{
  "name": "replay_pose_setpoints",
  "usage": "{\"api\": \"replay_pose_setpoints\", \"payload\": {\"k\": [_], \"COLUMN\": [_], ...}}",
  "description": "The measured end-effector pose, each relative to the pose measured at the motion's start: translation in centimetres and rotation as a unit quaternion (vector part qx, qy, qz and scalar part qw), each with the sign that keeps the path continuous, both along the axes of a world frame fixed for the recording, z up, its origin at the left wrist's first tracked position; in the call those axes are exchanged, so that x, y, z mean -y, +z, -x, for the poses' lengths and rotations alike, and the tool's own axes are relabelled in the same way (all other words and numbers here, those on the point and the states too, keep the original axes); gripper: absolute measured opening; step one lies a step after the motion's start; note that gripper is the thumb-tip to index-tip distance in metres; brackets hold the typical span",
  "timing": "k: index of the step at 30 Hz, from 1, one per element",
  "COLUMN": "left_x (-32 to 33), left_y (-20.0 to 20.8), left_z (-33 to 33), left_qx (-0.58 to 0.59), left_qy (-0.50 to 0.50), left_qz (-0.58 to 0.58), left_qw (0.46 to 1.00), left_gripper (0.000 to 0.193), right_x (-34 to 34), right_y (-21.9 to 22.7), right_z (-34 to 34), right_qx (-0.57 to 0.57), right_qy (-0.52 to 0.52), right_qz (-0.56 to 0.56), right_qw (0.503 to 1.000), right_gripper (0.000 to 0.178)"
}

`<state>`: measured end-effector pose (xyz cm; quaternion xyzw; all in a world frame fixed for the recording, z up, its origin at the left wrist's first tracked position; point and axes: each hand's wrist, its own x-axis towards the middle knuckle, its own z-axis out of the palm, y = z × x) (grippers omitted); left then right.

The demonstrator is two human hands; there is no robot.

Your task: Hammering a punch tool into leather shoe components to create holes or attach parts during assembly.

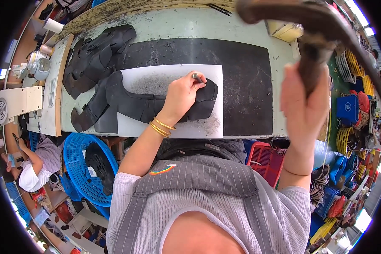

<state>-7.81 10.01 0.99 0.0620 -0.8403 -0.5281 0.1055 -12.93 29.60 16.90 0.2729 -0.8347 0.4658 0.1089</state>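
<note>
A black boot upper [135, 103] of leather-like material lies over a white cutting board [214, 72] that is specked with grey marks. My left hand [181, 94] pinches a short metal punch [195, 76], held upright near the right end of the upper; where its tip meets the material is hidden by my fingers. Raised high on the right, close to the camera and slightly blurred, my right hand [304, 101] is wrapped around the handle of a hammer [283, 13] with a dark, curved head. The hammer is apart from the punch.
Under the board is a large black mat [249, 89] on a pale green bench. More black uppers [93, 63] are piled at its far left. A blue basket [110, 148] and a red basket [264, 165] stand below the bench edge. At far left another person [34, 169] works.
</note>
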Motion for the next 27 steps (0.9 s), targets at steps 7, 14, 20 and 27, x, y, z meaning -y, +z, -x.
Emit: {"api": "replay_pose_setpoints", "payload": {"k": [7,14,20,27], "left_x": [1.0,0.7,-0.5,-0.1], "left_y": [-0.9,-0.9,-0.1,-0.3], "left_z": [1.2,0.8,0.5,0.7], "left_qx": [0.055,0.035,0.001,0.046], "left_qy": [0.027,-0.060,-0.044,0.016], "left_qz": [-0.304,-0.241,-0.005,-0.227], "left_qw": [0.951,0.968,0.999,0.973], "left_gripper": [0.004,0.006,0.004,0.013], "right_x": [-3.2,-4.4,-2.4,-3.9], "right_y": [-8.5,-7.3,-0.2,-7.5], "right_z": [-0.3,0.1,1.4,-0.6], "right_qx": [0.185,0.164,0.081,0.176], "right_qy": [0.126,0.030,-0.036,0.125], "right_qz": [-0.208,-0.167,-0.053,-0.230], "right_qw": [0.952,0.972,0.995,0.949], "right_gripper": [0.025,0.024,0.022,0.024]}}
